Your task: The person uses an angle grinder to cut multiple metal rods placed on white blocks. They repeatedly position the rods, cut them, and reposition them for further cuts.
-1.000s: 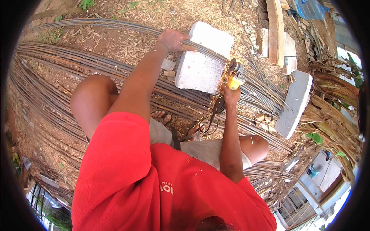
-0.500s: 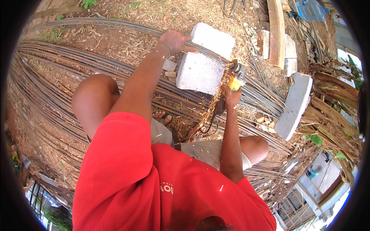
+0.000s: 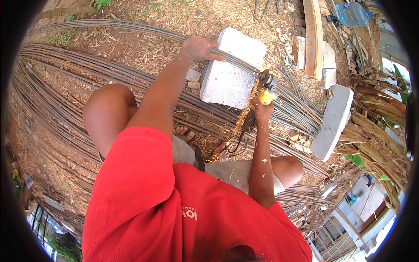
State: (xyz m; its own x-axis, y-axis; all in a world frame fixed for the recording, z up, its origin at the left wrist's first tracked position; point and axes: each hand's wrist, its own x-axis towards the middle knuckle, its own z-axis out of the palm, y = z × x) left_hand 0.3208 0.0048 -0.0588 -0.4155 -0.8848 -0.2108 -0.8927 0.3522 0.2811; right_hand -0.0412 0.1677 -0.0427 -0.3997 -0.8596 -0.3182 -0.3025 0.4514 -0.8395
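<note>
My left hand (image 3: pixel 199 47) is closed around a bundle of long steel rebar (image 3: pixel 152 29) at the near side of a pale concrete block (image 3: pixel 242 45). The bars run across this block, just past a second white block (image 3: pixel 226 85). To the right, my right hand (image 3: pixel 262 110) grips a yellow angle grinder (image 3: pixel 266 95). Its disc (image 3: pixel 264 77) meets the bars just beyond the blocks' right edge. A stream of orange sparks (image 3: pixel 244 115) flies from the disc down toward my feet. The grinder's dark cord hangs below my right hand.
Several rusty bars (image 3: pixel 87 63) lie on the straw-strewn soil under my legs. A grey slab (image 3: pixel 335 122) stands at the right, near the ends of other bars. A wooden plank (image 3: pixel 313 39) and a blue plastic bottle (image 3: pixel 352 14) lie at the upper right. My sandaled foot (image 3: pixel 185 133) is below the sparks.
The sparks' spray has shifted slightly and lands near my feet with a brighter burst. Both hands keep almost the same places, and the grinder stays at the bars.
</note>
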